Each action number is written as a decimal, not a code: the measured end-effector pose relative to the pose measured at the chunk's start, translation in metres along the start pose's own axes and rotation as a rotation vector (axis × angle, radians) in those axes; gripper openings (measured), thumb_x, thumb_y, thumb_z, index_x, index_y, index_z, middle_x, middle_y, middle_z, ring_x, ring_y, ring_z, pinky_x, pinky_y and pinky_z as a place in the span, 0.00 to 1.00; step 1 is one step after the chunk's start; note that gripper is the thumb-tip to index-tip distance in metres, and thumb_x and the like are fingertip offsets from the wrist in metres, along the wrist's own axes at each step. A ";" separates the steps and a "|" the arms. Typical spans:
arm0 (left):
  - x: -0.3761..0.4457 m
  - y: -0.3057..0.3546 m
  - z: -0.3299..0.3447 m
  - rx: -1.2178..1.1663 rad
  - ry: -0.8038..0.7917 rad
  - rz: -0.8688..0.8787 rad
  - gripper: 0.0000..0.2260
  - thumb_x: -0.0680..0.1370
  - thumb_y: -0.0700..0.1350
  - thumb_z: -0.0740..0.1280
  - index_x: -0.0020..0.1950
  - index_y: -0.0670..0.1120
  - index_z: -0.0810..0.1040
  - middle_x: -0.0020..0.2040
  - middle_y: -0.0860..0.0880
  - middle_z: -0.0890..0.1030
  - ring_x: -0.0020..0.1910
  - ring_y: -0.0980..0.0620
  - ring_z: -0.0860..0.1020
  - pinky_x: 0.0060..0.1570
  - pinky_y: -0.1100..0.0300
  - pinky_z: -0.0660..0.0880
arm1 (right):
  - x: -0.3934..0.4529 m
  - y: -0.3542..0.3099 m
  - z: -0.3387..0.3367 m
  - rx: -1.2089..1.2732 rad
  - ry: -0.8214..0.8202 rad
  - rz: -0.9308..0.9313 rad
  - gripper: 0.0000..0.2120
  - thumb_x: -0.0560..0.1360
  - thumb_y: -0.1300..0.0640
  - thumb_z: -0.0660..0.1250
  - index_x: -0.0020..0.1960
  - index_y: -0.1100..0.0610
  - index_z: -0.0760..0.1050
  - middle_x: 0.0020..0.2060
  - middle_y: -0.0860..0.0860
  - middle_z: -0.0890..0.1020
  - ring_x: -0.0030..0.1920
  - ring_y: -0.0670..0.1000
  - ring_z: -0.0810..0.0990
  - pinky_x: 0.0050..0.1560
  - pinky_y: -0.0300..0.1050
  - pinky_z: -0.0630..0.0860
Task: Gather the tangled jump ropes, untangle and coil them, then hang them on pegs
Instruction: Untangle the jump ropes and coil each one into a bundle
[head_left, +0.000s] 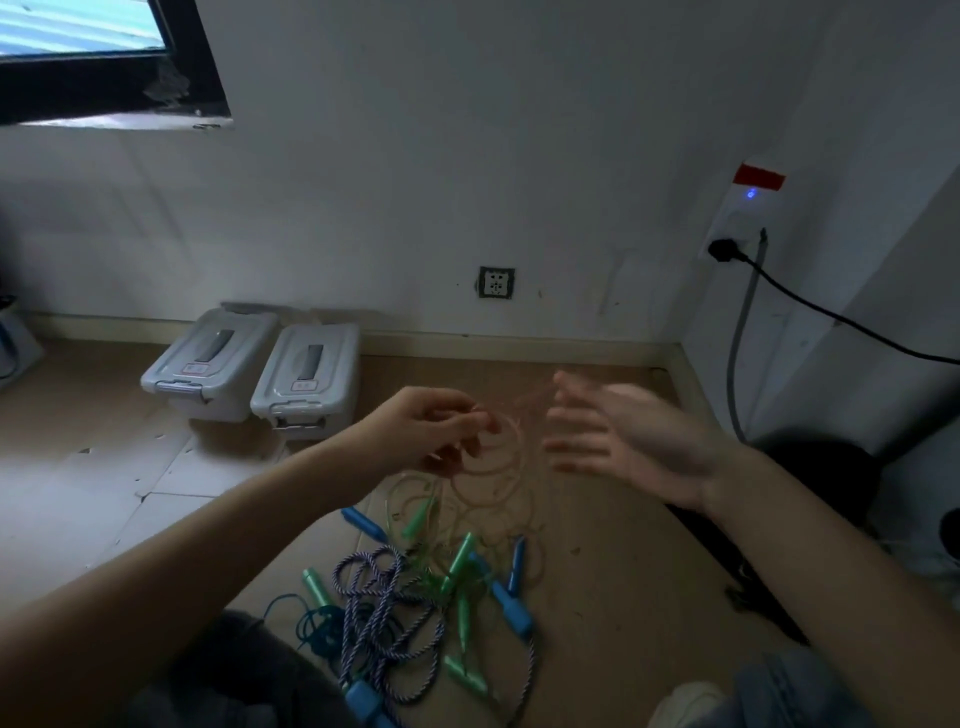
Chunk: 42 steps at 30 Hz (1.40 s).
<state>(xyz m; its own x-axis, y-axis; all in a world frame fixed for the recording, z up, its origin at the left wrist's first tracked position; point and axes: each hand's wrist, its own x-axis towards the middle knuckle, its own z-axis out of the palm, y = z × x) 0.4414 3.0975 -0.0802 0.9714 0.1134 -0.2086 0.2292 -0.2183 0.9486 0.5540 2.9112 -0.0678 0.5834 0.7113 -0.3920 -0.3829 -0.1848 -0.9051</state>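
A tangled pile of jump ropes (415, 603) lies on the brown floor in front of me, with green and blue handles and a blue-and-white braided cord (379, 618). My left hand (431, 431) pinches loops of a thin pale pink rope (498, 467) lifted above the pile. My right hand (618, 431) is beside it, blurred, fingers spread, with a strand of the pink rope running across its fingertips. No pegs are in view.
Two grey lidded plastic boxes (260, 369) stand against the white wall at the back left. A wall socket (497, 282) sits low on the wall. A black cable (831, 312) runs from a plug at the right. Dark objects lie at the right.
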 end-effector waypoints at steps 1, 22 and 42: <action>-0.001 0.001 0.001 0.050 -0.019 0.037 0.05 0.75 0.44 0.64 0.43 0.50 0.79 0.32 0.54 0.80 0.30 0.60 0.77 0.33 0.70 0.74 | -0.001 0.006 0.007 -0.082 -0.074 0.047 0.28 0.67 0.46 0.69 0.60 0.62 0.72 0.54 0.59 0.80 0.50 0.57 0.82 0.44 0.45 0.81; 0.001 -0.008 -0.026 0.404 -0.029 -0.010 0.03 0.75 0.49 0.65 0.44 0.56 0.78 0.42 0.57 0.79 0.38 0.66 0.77 0.37 0.72 0.71 | -0.006 -0.006 0.006 -0.147 0.065 -0.178 0.03 0.69 0.66 0.69 0.41 0.60 0.80 0.29 0.49 0.81 0.24 0.42 0.71 0.24 0.32 0.68; -0.003 0.009 0.002 -0.165 0.011 -0.106 0.07 0.76 0.43 0.62 0.47 0.43 0.78 0.37 0.52 0.82 0.37 0.58 0.79 0.45 0.64 0.76 | -0.007 -0.005 0.011 -0.874 0.302 -0.432 0.08 0.68 0.47 0.71 0.36 0.51 0.79 0.31 0.45 0.82 0.32 0.39 0.79 0.31 0.28 0.72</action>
<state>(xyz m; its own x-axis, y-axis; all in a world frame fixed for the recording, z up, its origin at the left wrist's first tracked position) 0.4403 3.0934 -0.0718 0.9413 0.1385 -0.3077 0.3161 -0.0427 0.9478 0.5439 2.9141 -0.0591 0.7504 0.6559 0.0813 0.4898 -0.4692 -0.7349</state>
